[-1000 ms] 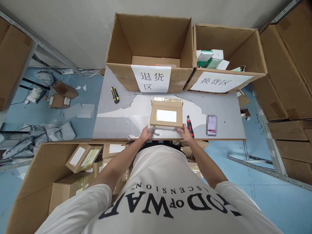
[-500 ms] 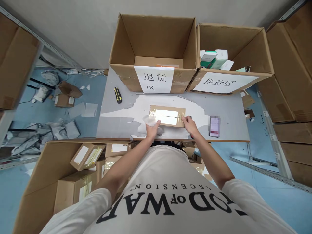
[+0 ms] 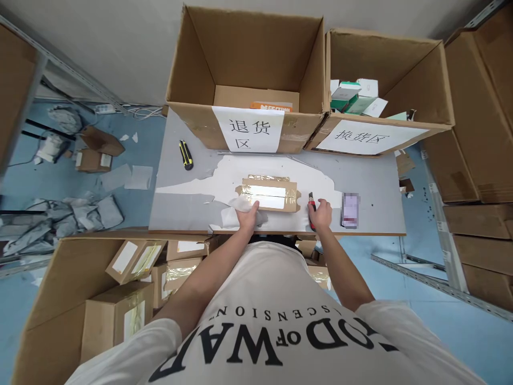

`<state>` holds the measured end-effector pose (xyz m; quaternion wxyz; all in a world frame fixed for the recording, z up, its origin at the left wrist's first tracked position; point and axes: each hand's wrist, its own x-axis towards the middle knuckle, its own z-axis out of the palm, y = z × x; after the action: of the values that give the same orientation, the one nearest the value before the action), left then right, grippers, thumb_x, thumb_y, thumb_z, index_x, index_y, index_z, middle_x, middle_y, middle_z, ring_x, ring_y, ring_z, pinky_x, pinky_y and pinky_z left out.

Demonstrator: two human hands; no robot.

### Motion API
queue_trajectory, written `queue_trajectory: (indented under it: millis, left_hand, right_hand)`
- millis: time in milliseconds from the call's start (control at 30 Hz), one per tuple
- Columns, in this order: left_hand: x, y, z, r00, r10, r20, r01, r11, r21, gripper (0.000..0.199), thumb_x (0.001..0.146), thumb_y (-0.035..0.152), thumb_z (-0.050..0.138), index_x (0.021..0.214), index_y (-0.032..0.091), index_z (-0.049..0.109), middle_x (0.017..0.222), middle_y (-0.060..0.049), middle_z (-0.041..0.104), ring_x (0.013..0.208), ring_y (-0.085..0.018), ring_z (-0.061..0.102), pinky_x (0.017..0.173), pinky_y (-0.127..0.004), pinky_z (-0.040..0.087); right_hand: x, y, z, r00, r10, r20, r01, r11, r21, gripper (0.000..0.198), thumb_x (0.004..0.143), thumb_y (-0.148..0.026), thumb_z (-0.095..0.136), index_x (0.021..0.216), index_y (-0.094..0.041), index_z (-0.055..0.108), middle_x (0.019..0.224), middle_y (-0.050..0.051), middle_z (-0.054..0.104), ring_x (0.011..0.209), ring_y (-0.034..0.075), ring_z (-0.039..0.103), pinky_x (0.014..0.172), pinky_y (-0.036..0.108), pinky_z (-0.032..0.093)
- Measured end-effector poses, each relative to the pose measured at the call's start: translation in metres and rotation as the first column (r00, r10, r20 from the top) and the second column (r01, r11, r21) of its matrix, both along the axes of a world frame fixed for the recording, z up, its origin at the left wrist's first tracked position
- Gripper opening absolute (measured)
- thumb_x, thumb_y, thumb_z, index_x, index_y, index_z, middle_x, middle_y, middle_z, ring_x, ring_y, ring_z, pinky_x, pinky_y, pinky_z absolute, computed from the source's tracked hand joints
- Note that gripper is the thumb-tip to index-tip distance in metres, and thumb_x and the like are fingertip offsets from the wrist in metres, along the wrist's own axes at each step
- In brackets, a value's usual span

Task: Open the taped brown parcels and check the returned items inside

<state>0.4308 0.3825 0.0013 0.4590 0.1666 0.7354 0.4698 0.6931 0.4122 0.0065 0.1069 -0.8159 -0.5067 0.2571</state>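
A small cardboard box (image 3: pixel 290 197) with white labels and shiny tape lies in front of me, its end flaps sticking out. My left hand (image 3: pixel 247 216) grips the near left edge of the box, thumb against the cardboard. Crumpled whitish wrapping (image 3: pixel 230 218) lies about that hand, and its fingers are partly hidden. To the right of the box, a red and black utility knife (image 3: pixel 310 199) lies lengthwise to me. My right hand (image 3: pixel 321 215) is closed about the knife, with the thumb across it and the other fingers bent on its right side.
A phone (image 3: pixel 350 209) lies right of my right hand. A yellow and black utility knife (image 3: pixel 186 155) is at the left. Two open labelled cartons (image 3: pixel 296 140) (image 3: pixel 433 128) line the table's back. A large carton (image 3: pixel 44 299) of parcels stands at the near left.
My right hand has let go of the box's right end and moved right to the red knife. The box's flaps now stand out. My left hand stays at the box.
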Motion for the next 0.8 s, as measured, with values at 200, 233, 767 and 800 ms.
queue_trajectory:
  millis: [200,233,767,800]
  left_hand:
    - [-0.002,-0.002,-0.007,0.999,-0.031,-0.005,0.031,0.999,0.038,0.081,0.069,0.051,0.077,0.133,0.019,0.039,0.135,-0.015,0.054,0.127,-0.026,0.052,0.107,-0.043,0.043]
    - [-0.002,-0.003,-0.008,0.999,-0.033,-0.003,0.033,0.998,0.051,0.080,0.069,0.051,0.077,0.132,0.018,0.040,0.134,-0.015,0.055,0.127,-0.026,0.052,0.107,-0.042,0.043]
    - [0.007,0.001,-0.013,0.997,0.053,0.058,-0.063,0.980,0.187,0.082,0.071,0.041,0.077,0.138,0.017,0.036,0.139,-0.015,0.052,0.128,-0.026,0.052,0.108,-0.042,0.042]
    - [0.007,0.001,-0.014,0.996,0.061,0.059,-0.071,0.978,0.198,0.082,0.071,0.042,0.078,0.137,0.016,0.037,0.139,-0.015,0.052,0.128,-0.026,0.051,0.108,-0.041,0.042]
  right_hand:
    - [0.027,-0.006,-0.018,0.995,0.100,-0.001,-0.097,0.964,-0.247,0.050,0.076,-0.029,0.060,0.122,-0.013,0.049,0.115,0.023,0.057,0.106,0.037,0.058,0.090,0.055,0.043]
    - [0.029,-0.003,-0.014,0.996,0.087,-0.020,-0.089,0.973,-0.213,0.048,0.079,-0.028,0.054,0.124,-0.012,0.048,0.114,0.023,0.058,0.106,0.036,0.058,0.091,0.054,0.043]
    - [-0.125,0.071,0.098,0.225,0.969,0.103,-0.969,0.234,-0.080,0.061,0.092,-0.013,0.037,0.147,-0.039,0.032,0.122,0.008,0.060,0.092,0.022,0.065,0.083,0.035,0.044]
    - [-0.126,0.069,0.099,0.216,0.970,0.112,-0.969,0.227,-0.098,0.061,0.093,-0.013,0.036,0.148,-0.038,0.031,0.123,0.009,0.060,0.092,0.023,0.065,0.083,0.036,0.044]
